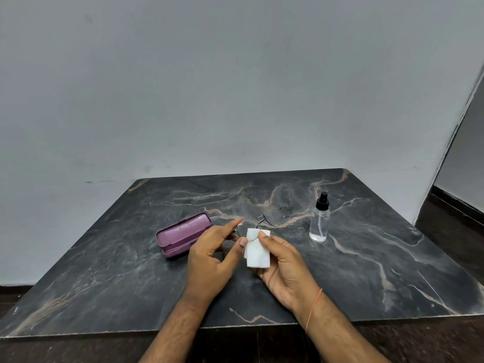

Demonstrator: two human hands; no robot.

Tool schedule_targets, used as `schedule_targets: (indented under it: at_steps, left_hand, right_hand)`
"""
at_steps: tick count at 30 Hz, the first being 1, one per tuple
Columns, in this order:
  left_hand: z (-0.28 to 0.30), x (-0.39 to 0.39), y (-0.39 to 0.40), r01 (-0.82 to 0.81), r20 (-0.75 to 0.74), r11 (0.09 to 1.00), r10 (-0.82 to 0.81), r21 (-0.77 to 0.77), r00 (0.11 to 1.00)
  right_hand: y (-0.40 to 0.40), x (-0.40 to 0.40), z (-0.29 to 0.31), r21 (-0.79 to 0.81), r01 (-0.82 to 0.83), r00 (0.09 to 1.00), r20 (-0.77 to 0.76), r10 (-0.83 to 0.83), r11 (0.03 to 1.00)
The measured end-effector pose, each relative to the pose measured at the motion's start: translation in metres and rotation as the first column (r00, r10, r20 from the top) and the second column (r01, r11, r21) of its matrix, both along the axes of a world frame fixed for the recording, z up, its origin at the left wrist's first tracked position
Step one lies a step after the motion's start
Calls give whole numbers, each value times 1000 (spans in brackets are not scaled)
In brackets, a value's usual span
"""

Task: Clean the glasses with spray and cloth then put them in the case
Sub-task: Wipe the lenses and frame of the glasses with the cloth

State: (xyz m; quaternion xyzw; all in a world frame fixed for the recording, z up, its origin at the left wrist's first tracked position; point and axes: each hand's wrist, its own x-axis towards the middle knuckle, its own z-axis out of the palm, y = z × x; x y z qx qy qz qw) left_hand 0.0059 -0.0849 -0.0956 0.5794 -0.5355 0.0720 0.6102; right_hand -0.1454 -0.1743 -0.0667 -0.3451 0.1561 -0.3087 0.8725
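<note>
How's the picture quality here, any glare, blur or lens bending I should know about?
Head view: soft, even light, with no hard shadows on the table; the wide lens bends the wall edge at right; the thin-framed glasses are hard to see against the dark marble; the white cloth in the right hand is bright, nearly washed out; the spray bottle and case look sharp.

The white cloth covers one lens of the glasses, apparently the left.

Open case stands left, spray bottle right; bare table between.
</note>
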Motion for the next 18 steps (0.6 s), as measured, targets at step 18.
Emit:
schedule_targets:
  at_steps: [18]
  left_hand:
    - [4, -2, 2, -27, 75, 999, 30, -43, 997]
  right_hand:
    - [2, -5, 3, 89, -121, 993, 15, 120, 989]
